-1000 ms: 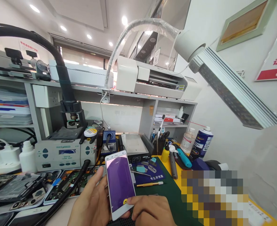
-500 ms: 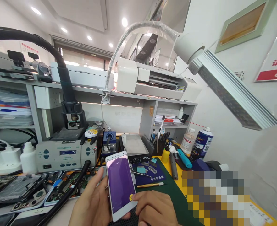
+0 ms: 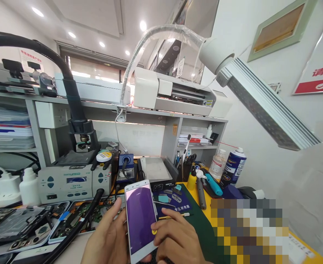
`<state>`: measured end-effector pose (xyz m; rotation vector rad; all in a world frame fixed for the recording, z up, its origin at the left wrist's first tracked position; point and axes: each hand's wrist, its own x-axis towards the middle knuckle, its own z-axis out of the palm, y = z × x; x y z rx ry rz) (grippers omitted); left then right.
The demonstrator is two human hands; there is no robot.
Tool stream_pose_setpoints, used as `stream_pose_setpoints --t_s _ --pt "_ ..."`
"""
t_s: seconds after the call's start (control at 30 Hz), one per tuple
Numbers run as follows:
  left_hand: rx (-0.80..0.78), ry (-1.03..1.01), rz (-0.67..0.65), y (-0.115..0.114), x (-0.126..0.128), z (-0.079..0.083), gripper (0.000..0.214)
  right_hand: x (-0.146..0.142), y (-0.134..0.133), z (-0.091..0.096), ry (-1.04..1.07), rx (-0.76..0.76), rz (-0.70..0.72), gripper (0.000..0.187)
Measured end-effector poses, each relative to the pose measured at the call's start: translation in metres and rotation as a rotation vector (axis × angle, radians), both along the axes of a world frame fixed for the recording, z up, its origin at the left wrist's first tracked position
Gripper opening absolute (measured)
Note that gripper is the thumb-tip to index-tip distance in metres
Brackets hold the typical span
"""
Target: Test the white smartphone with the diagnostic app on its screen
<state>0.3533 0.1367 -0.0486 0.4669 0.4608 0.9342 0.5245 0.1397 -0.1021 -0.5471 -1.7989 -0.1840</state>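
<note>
A white smartphone [image 3: 140,220] with a lit purple screen stands tilted up at the bottom centre. My left hand [image 3: 107,240] grips it from the left and behind, thumb along its left edge. My right hand [image 3: 177,238] rests against the phone's lower right edge, its fingers curled, one fingertip touching the screen by a small yellow dot [image 3: 153,231].
A green mat [image 3: 202,227] covers the yellow bench. A soldering station [image 3: 68,182], hot plate [image 3: 156,170], tool cup [image 3: 186,167], spray can [image 3: 234,167] and bottles stand behind. Opened phones [image 3: 40,225] lie at left. A lamp head [image 3: 265,106] hangs at right. A blurred patch [image 3: 249,231] hides the right.
The yellow dot under my right fingertip has moved up the screen's right side. My right hand has risen with it, and the view has shifted slightly.
</note>
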Motion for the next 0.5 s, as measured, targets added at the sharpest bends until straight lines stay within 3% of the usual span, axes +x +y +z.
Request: stream_pose_setpoints --t_s 0.17,0.33,0.5 --pt "-0.018 -0.045 -0.031 0.0 0.0 -0.011 0.072 0.014 0.003 0.011 -0.22 0.048 0.061 0.038" --pt "0.07 0.0 -0.104 0.003 -0.002 -0.021 0.071 0.023 0.001 0.014 -0.243 -0.043 0.044 0.034" --pt "0.132 0.063 -0.14 -0.002 0.001 -0.018 0.065 0.025 -0.002 0.015 -0.228 -0.063 0.007 0.026"
